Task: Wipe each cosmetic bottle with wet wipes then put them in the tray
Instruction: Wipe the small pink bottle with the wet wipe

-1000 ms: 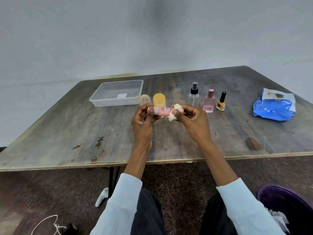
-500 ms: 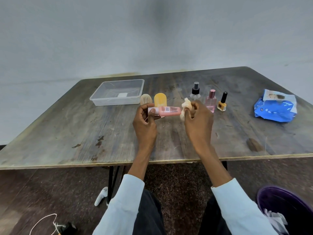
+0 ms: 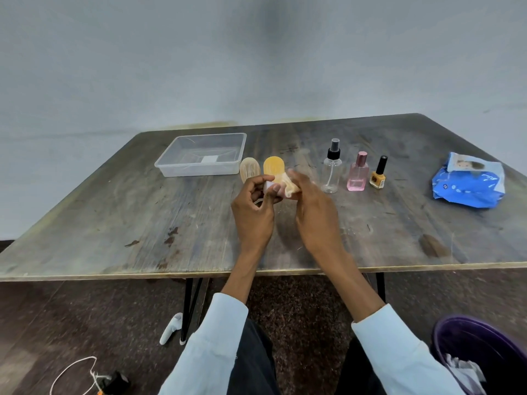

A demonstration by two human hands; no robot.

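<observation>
Now, centre frame above the surface (image 3: 142,223), the left hand (image 3: 252,212) pinches a small pink plastic tube (image 3: 269,187); the right hand (image 3: 312,206) wraps a damp white wipe (image 3: 288,183) round it. Probably light, slippery; best held by its end.

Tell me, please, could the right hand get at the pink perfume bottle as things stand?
Probably yes, once freed: the pink perfume bottle stands just beyond the right hand, with only the spray bottle beside the path. The hand holds a wipe now.

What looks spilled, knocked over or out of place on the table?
Nothing stands out. The spray bottle, pink bottle and polish stand upright in a row, the tray sits flat, and the wipes pack lies crumpled at the right.
</observation>
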